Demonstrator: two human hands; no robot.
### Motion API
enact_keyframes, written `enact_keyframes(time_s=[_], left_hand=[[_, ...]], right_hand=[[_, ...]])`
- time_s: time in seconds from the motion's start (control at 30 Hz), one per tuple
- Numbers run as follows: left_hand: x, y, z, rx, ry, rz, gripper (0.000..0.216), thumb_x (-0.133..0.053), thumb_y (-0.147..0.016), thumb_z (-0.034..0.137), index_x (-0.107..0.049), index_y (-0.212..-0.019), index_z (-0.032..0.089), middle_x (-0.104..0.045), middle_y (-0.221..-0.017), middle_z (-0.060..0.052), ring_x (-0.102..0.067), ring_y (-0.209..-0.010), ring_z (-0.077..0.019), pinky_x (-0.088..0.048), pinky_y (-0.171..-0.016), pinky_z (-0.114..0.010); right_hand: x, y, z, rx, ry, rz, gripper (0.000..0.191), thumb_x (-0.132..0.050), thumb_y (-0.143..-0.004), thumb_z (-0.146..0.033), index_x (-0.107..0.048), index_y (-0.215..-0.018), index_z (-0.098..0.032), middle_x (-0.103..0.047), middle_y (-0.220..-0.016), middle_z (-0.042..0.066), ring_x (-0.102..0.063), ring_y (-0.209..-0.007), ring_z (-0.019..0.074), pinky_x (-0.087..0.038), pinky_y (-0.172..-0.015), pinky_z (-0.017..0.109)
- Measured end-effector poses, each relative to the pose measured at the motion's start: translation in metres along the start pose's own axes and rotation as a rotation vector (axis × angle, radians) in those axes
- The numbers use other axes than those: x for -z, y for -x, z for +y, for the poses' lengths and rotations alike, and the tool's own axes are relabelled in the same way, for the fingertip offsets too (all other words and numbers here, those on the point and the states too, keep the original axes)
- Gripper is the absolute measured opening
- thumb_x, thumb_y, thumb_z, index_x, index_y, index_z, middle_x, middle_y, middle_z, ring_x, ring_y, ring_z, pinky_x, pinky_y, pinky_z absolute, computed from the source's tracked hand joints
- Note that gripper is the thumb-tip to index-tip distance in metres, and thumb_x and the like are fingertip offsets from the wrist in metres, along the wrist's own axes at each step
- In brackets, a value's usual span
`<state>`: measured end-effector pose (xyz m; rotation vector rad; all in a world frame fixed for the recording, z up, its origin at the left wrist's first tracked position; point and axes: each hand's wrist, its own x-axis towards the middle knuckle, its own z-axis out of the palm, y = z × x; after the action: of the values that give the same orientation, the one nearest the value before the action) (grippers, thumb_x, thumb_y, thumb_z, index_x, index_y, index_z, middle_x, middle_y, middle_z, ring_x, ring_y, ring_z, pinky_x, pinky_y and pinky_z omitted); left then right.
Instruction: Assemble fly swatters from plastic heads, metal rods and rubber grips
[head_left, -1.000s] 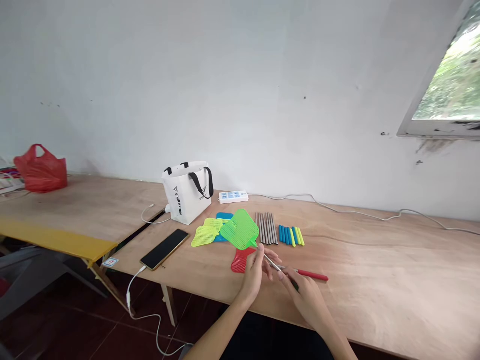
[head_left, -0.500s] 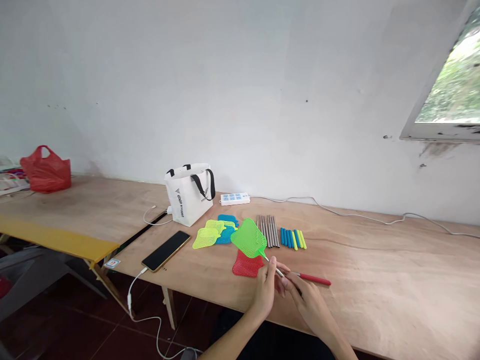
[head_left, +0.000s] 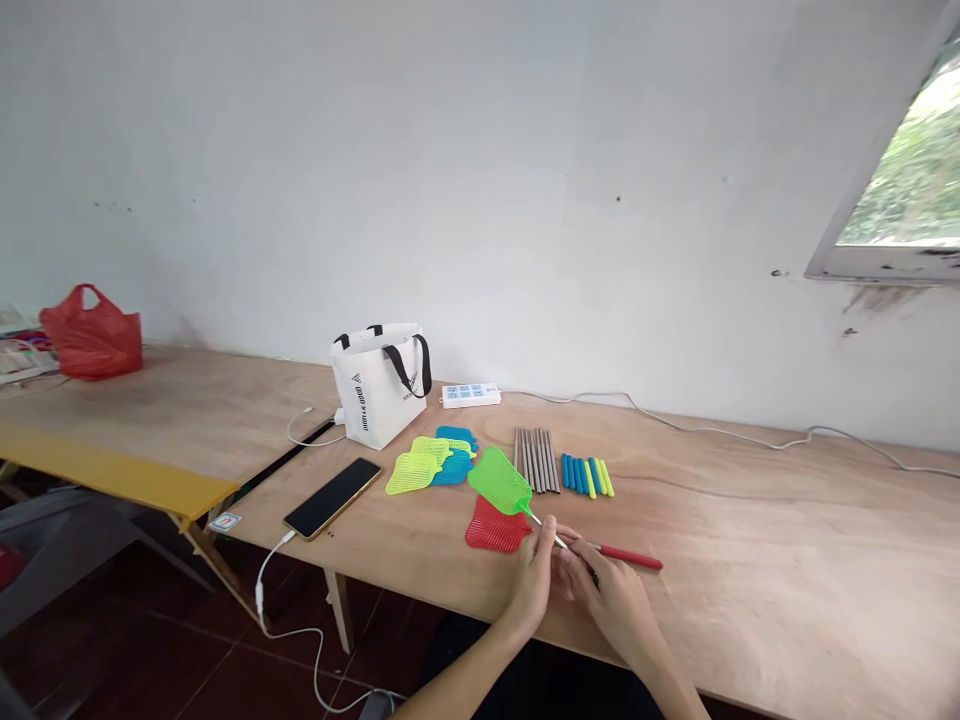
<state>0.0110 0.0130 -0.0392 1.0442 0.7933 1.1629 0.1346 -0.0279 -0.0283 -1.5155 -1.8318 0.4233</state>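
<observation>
**Green swatter drops low as your hands close up on its shaft**

You hold the swatter over the table's near edge, just above the red swatter lying there. A second ago its mesh head stood raised and tilted up toward you. Now it has sunk and lies flatter, hanging close over the red head. Your hands have also drawn together and now touch.

Your left hand pinches the thin metal shaft just behind the head. Your right hand is curled shut around the shaft's near end, where a dark green bit peeks out between the fingers. What that end looks like inside your grip is hidden. By my reading, the work has moved from the head to the shaft's near end, with your left hand steadying.

The swatter's long axis runs on a diagonal, from your hands at the near right up to the head at the far left. The head points away and leftward, toward the loose heads. The rods and grips lie just beyond.
</observation>
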Motion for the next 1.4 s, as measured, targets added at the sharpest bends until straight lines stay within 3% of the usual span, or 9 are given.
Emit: enact_keyframes(time_s=[0.13, 0.43, 0.7, 0.9, 1.03, 1.23, 1.33, 1.4], left_hand=[[0.001, -0.003, -0.006, -0.001, 0.028, 0.027, 0.075, -0.053, -0.081, 0.083, -0.070, -0.088, 0.010, -0.063, -0.059, -0.003, -0.052, -0.039, -0.0118, -0.042, -0.038, -0.023], [0.002, -0.003, -0.009, 0.005, 0.023, 0.045, 0.060, -0.061, -0.084, 0.072, -0.069, -0.084, 0.012, -0.062, -0.057, -0.002, -0.051, -0.039, -0.0115, -0.040, -0.040, -0.023], [0.003, -0.003, -0.009, 0.012, 0.035, 0.071, 0.061, -0.065, -0.080, 0.074, -0.067, -0.083, 0.012, -0.057, -0.057, 0.001, -0.052, -0.041, -0.0123, -0.041, -0.039, -0.023], [0.002, -0.001, -0.004, 0.009, 0.029, 0.066, 0.070, -0.054, -0.083, 0.079, -0.070, -0.085, 0.011, -0.066, -0.064, -0.005, -0.054, -0.043, -0.0126, -0.040, -0.042, -0.023], [0.000, 0.002, -0.003, -0.028, 0.056, 0.077, 0.066, -0.060, -0.081, 0.078, -0.068, -0.080, 0.013, -0.070, -0.068, -0.008, -0.054, -0.043, -0.0119, -0.038, -0.042, -0.023], [0.003, 0.001, 0.003, -0.109, 0.184, 0.193, 0.061, -0.066, -0.077, 0.077, -0.059, -0.072, 0.016, -0.072, -0.078, -0.009, -0.046, -0.042, -0.0077, -0.033, -0.040, -0.021], [0.009, -0.003, 0.009, -0.134, 0.200, 0.292, 0.062, -0.064, -0.077, 0.079, -0.054, -0.072, 0.017, -0.071, -0.074, -0.007, -0.041, -0.039, -0.0054, -0.028, -0.039, -0.019], [0.012, -0.005, 0.011, -0.128, 0.173, 0.287, 0.062, -0.063, -0.078, 0.079, -0.054, -0.072, 0.017, -0.071, -0.074, -0.006, -0.039, -0.038, -0.0046, -0.027, -0.039, -0.019]], right_hand=[[-0.001, -0.001, 0.005, 0.013, 0.146, -0.012, 0.047, -0.028, -0.106, -0.049, -0.067, -0.094, -0.025, -0.074, -0.076, 0.004, -0.071, -0.066, 0.0207, -0.039, -0.055, 0.026], [-0.014, 0.002, 0.021, 0.178, 0.477, 0.078, 0.047, -0.024, -0.108, -0.040, -0.068, -0.113, -0.023, -0.076, -0.079, 0.005, -0.069, -0.060, 0.0186, -0.032, -0.050, 0.025], [-0.014, 0.002, 0.020, 0.187, 0.481, 0.083, 0.051, -0.023, -0.109, -0.046, -0.069, -0.106, -0.022, -0.077, -0.080, 0.006, -0.071, -0.062, 0.0192, -0.033, -0.051, 0.025], [-0.016, 0.002, 0.024, 0.187, 0.521, 0.069, 0.050, -0.024, -0.108, -0.043, -0.069, -0.111, -0.020, -0.077, -0.082, 0.007, -0.071, -0.064, 0.0205, -0.034, -0.052, 0.026], [-0.018, 0.001, 0.026, 0.206, 0.516, 0.078, 0.045, -0.027, -0.107, -0.037, -0.068, -0.114, -0.021, -0.078, -0.086, 0.008, -0.071, -0.065, 0.0204, -0.034, -0.053, 0.024], [-0.019, 0.001, 0.029, 0.200, 0.542, 0.035, 0.041, -0.030, -0.106, -0.033, -0.068, -0.119, -0.024, -0.079, -0.087, 0.006, -0.071, -0.065, 0.0199, -0.033, -0.053, 0.025], [-0.008, 0.001, 0.037, 0.180, 0.557, 0.042, 0.042, -0.029, -0.107, -0.037, -0.069, -0.116, -0.025, -0.079, -0.090, 0.007, -0.072, -0.070, 0.0214, -0.036, -0.056, 0.026], [0.002, 0.001, 0.042, 0.156, 0.530, 0.009, 0.044, -0.029, -0.107, -0.041, -0.069, -0.110, -0.025, -0.077, -0.081, 0.005, -0.072, -0.069, 0.0219, -0.036, -0.057, 0.026]])
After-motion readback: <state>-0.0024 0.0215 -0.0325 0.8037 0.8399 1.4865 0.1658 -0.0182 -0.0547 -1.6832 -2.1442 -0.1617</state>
